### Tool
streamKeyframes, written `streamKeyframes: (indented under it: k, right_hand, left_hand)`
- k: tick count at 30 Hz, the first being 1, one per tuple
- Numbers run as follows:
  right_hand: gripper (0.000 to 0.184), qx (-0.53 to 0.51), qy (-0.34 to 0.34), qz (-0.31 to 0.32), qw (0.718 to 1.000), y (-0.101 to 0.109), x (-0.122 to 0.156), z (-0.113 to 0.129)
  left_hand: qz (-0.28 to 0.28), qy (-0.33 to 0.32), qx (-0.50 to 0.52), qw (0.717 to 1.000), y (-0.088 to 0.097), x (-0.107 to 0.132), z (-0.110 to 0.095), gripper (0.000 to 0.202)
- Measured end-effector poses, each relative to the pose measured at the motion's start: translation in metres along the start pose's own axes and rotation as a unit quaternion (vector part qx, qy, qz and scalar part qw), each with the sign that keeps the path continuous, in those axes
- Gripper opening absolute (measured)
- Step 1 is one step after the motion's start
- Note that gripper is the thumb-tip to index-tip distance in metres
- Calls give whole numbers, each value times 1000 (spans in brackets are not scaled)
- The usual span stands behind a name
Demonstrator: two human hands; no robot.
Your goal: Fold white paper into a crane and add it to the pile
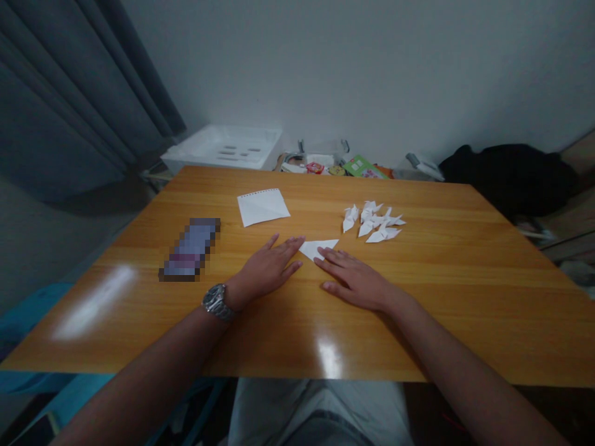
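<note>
A small white sheet of paper (316, 248), folded into a triangle, lies flat on the wooden table (279, 334) with its long edge away from me. My left hand (267, 266), with a watch on its wrist, rests at the triangle's left corner, fingers stretched out. From the right, my right hand (356, 279) lays its extended fingertips over the lower right part of the paper. Neither hand grips anything. Several folded white paper cranes (379, 222) sit in a cluster beyond my right hand.
Behind my left hand lies a loose white sheet (263, 207) with a perforated edge. A pixelated phone-like object (189, 249) is at the left. Past the far edge stand a white plastic tray (223, 137) and assorted packets, including a green one (365, 166). A blue chair (32, 310) stands left.
</note>
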State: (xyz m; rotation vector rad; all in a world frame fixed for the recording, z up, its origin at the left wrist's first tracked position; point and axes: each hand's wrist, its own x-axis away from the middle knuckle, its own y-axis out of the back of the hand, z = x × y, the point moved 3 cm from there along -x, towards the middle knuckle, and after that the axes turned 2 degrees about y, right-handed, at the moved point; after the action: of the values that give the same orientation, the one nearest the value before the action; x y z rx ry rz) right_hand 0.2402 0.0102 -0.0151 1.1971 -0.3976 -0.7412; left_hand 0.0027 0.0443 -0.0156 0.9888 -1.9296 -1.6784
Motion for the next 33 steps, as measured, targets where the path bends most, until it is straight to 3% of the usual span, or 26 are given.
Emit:
streamKeyframes:
  k: [5, 10, 17, 26, 33]
  right_hand:
    - [64, 12, 3, 8, 1000, -2, -1, 0]
    - [61, 14, 11, -9, 1000, -5, -1, -2]
    - [58, 4, 10, -6, 1000, -5, -1, -7]
    - [54, -62, -11, -45, 997, 7, -2, -12]
    - [51, -32, -52, -92, 994, 10, 0, -20]
  left_hand:
    - [-8, 7, -38, 999, 3, 1, 0, 57]
    - [-42, 0, -60, 997, 16, -3, -14, 50]
    - [22, -37, -8, 999, 9, -4, -25, 53]
    - [17, -46, -21, 999, 6, -3, -25, 52]
    - [23, -43, -21, 999, 4, -3, -24, 49]
